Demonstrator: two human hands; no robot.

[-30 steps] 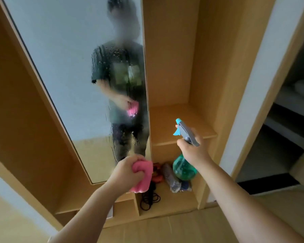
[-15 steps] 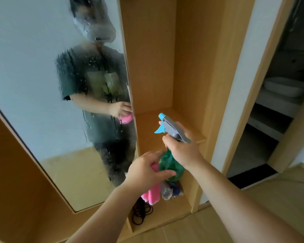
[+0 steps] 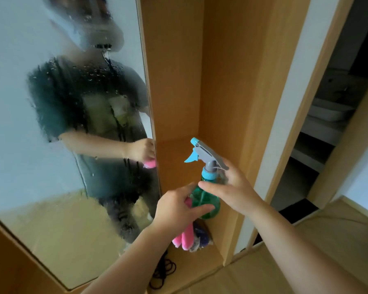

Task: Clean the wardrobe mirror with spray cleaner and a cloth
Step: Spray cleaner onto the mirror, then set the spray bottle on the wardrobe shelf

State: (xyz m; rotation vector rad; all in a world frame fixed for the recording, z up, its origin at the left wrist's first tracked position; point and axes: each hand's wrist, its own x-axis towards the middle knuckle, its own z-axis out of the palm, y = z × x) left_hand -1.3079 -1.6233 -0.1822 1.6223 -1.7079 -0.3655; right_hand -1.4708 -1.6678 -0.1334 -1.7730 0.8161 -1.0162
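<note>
Your wardrobe mirror was wet with drops, so I think it was ready for wiping. Your left hand held the pink cloth in curled fingers, and its thumb touched the green spray bottle, which was up in the air just right of the mirror. Your right hand gripped the bottle's neck. It seemed best not to let go until one hand had the bottle safe.

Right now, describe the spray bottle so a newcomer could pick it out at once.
Right of the wet mirror is an open wooden wardrobe bay. In front of it, the left hand and right hand meet on the spray bottle. It is clear green with a grey head and blue nozzle, unlike the pink cloth beside it.
</note>
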